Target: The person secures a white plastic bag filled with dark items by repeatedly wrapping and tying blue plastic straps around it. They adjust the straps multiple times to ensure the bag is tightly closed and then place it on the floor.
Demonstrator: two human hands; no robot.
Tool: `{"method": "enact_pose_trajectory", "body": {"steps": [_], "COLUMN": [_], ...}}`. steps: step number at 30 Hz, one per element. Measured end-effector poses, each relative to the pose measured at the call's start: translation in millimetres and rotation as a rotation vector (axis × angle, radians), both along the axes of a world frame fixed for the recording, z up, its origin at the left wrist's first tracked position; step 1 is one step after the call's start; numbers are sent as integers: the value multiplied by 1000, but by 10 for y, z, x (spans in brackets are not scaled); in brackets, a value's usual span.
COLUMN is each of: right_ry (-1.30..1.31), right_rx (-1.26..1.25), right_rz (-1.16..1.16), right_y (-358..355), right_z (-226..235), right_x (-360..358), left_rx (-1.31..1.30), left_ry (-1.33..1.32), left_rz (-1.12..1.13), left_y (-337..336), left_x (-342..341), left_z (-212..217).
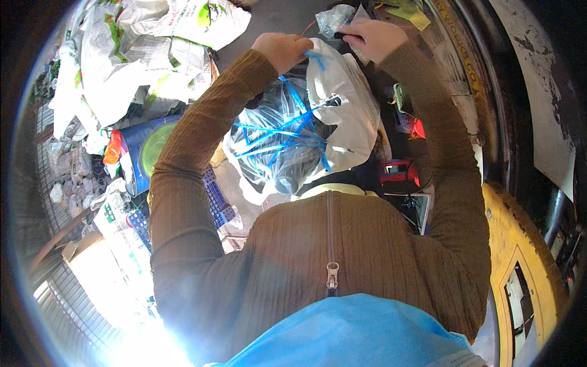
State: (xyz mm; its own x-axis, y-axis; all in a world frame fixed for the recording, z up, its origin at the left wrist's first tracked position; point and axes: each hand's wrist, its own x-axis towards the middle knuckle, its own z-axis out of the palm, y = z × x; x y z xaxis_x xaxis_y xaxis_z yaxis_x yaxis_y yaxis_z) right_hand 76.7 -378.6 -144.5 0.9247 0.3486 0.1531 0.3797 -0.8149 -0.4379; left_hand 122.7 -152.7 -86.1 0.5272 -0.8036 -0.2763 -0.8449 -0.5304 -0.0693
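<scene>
At the far middle, my left hand (281,52) is closed in a pinch above a clear plastic bundle (269,137) crossed with blue string (284,130). A thin reddish wire (309,26) rises from its fingertips. Just under those fingers lies a white plastic bag (351,131), torn in places, beside the bundle. To the right, my right hand (376,40) pinches a small dark piece (340,35), too small to name. Its fingertips are close to a small crumpled clear bag (334,20). Both hands are apart from each other.
White sacks (147,49) are heaped at the far left. Below them are a blue box with a green fan grille (159,150) and a purple-blue slotted plastic piece (218,199). At right are a red plastic item (398,173) and a yellow panel (520,244).
</scene>
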Motion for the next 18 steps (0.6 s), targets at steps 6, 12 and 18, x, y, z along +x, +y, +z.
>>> {"method": "enact_pose_trajectory", "body": {"steps": [6,12,18], "right_ry": [47,21,57], "right_rx": [-132,-227,-352], "right_rz": [125,267,464], "right_y": [106,279,391], "right_z": [189,446,553], "right_x": [301,502,621], "left_rx": [-55,-115,-142], "left_ry": [-87,-139,-133], "left_rz": [-103,-169,-195], "left_y": [-25,33,40], "left_x": [-9,16,18], "left_z": [24,-25,-39]}}
